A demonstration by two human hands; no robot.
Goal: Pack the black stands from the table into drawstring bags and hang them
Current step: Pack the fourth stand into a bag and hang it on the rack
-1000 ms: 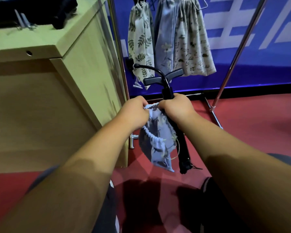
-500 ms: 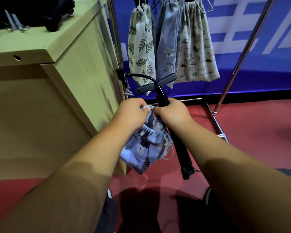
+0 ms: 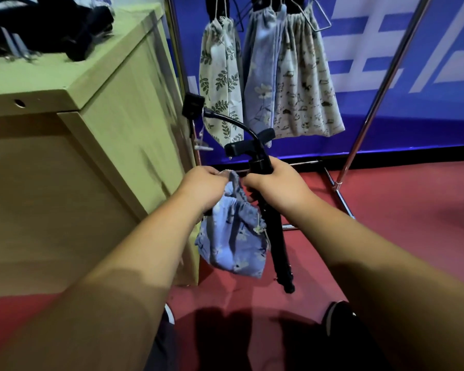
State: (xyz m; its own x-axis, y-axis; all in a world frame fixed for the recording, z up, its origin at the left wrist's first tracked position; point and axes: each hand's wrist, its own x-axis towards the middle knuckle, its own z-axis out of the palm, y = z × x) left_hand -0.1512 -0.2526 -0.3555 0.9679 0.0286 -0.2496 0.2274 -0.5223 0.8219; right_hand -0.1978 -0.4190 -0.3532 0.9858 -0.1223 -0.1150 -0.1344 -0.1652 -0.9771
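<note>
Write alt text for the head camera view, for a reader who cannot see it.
The right hand grips a black stand near its top while the left hand holds the mouth of a blue flowered drawstring bag beside it; the stand's lower end hangs outside the bag. Three patterned bags hang behind, right of a wooden table.

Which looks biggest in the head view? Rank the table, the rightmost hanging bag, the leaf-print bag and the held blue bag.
1. table
2. rightmost hanging bag
3. held blue bag and leaf-print bag: unranked. They look alike, and the held one is bunched and nearer the camera.
</note>
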